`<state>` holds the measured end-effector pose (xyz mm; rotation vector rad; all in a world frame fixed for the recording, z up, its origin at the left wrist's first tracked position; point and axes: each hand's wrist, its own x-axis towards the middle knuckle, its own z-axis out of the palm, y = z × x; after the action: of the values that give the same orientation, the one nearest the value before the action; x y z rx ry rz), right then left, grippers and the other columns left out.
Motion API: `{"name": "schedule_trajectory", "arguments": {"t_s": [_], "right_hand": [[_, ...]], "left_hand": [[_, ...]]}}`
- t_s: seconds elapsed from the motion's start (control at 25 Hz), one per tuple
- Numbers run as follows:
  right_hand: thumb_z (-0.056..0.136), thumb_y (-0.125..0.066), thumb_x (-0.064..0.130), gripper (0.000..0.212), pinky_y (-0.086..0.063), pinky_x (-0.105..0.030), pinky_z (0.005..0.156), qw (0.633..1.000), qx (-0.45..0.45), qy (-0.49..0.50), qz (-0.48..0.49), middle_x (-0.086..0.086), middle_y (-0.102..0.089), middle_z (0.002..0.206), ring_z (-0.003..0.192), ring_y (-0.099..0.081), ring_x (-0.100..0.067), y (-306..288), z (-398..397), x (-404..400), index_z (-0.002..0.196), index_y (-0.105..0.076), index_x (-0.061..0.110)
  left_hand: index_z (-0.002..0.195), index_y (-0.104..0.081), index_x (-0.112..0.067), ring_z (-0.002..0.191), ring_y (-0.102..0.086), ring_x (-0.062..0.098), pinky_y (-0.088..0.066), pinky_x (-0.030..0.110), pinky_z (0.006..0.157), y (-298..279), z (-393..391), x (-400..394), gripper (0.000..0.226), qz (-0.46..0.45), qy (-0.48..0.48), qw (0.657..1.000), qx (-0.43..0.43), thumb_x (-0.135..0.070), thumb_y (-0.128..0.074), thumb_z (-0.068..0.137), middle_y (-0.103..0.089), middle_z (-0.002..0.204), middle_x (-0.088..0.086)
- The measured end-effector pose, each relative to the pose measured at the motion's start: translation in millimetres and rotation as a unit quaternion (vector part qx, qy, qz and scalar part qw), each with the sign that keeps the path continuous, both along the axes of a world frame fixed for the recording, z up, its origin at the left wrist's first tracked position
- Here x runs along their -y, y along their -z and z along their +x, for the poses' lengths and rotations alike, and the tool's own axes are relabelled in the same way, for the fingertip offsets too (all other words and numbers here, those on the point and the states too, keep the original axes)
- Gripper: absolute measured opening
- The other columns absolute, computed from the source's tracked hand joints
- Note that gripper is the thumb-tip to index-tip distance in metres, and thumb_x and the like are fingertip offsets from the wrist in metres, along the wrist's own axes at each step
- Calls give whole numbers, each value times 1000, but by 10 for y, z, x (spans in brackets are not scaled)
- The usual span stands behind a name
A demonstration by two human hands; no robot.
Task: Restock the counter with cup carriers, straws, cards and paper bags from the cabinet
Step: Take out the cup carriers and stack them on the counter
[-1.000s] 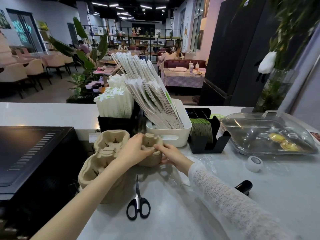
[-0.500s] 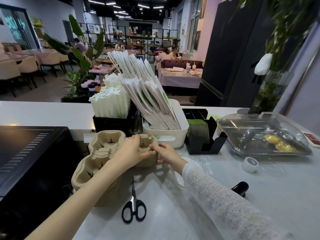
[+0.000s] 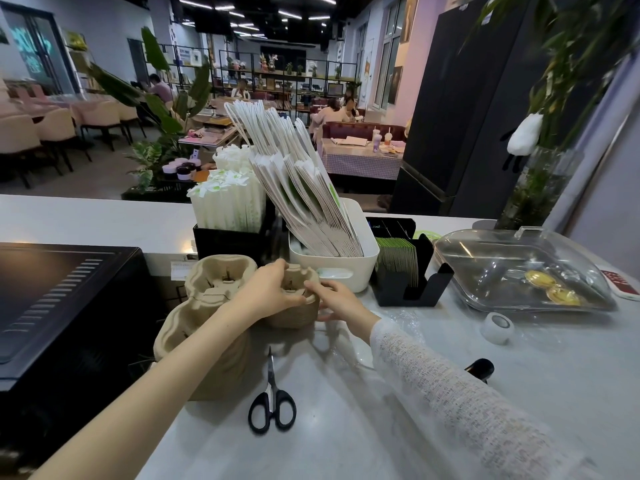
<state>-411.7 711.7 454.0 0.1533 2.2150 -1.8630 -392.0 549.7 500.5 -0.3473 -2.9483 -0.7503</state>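
While steadying the small carrier stack (image 3: 294, 308) on the worktop (image 3: 433, 393) — left hand (image 3: 268, 294) curled over its rim, right hand (image 3: 337, 299) seemingly pinching its side — probably squaring it beside the larger carriers (image 3: 214, 282).

Two hands: left hand (image 3: 268, 293), right hand (image 3: 341, 301). Beside their fingers, one pair of scissors (image 3: 272, 401), one tape roll (image 3: 498, 328), two yellow pastries (image 3: 549, 287).

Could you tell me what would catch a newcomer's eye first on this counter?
Probably the fan of white paper bags leaning out of the white bin at centre. Just in front, the left hand and right hand hold a stack of brown cup carriers, with black scissors lying nearer.
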Motion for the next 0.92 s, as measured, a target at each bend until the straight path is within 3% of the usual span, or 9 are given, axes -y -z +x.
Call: {"name": "schedule_trajectory", "arguments": {"t_s": [0.08,0.16,0.32,0.48,0.56,0.76,0.92], "right_hand": [[89,-68,39,52,-60,-36,84,1000,-5,19,8,-5,-63,121,110,-62,-17,-55,17,-37,132,-57,12],[88,-69,40,58,-57,-37,90,999,-18,33,26,-6,-57,130,119,-57,-18,-113,66,-89,136,-52,12],[88,-69,40,58,-50,-33,93,997,-50,35,55,1,-56,123,112,-55,-15,-220,216,-207,137,-50,16],[86,-71,36,54,-47,-39,104,992,-83,57,73,-1,-58,125,116,-57,-17,-300,421,-378,134,-54,17],[88,-70,33,50,-47,-41,105,990,-99,55,83,-2,-59,125,118,-57,-18,-322,560,-474,133,-56,15],[91,-67,28,40,-51,-39,97,990,-110,59,65,-8,-63,123,116,-60,-23,-362,962,-603,126,-59,12],[92,-65,27,37,-52,-37,94,991,-112,23,64,-7,-64,122,115,-61,-22,-408,1346,-670,126,-59,12]], "left_hand": [[133,-46,-8,110,-57,20,-36,20,77,-3,-8,-4,72,-4,3,1000,-2,-44,-74,78,-59,126,8],[136,-45,-8,116,-55,21,-38,22,81,-7,-18,-13,74,-13,6,1000,-3,-44,-73,78,-57,129,8],[131,-49,-11,114,-55,21,-44,28,85,-56,4,-82,62,-8,17,1000,-15,-38,-71,80,-58,125,6],[130,-52,-14,116,-57,20,-48,37,95,-116,145,-215,55,37,16,999,-35,-34,-69,81,-60,128,2],[132,-51,-14,118,-56,21,-47,39,97,-139,277,-269,60,30,31,998,-35,-30,-73,79,-59,130,2],[130,-53,-13,118,-53,20,-40,28,93,-202,717,-329,61,10,46,998,-37,-25,-78,75,-60,128,3],[129,-55,-14,123,-50,21,-39,30,102,-248,1163,-339,60,17,37,999,-27,-20,-78,74,-58,131,1]]}}
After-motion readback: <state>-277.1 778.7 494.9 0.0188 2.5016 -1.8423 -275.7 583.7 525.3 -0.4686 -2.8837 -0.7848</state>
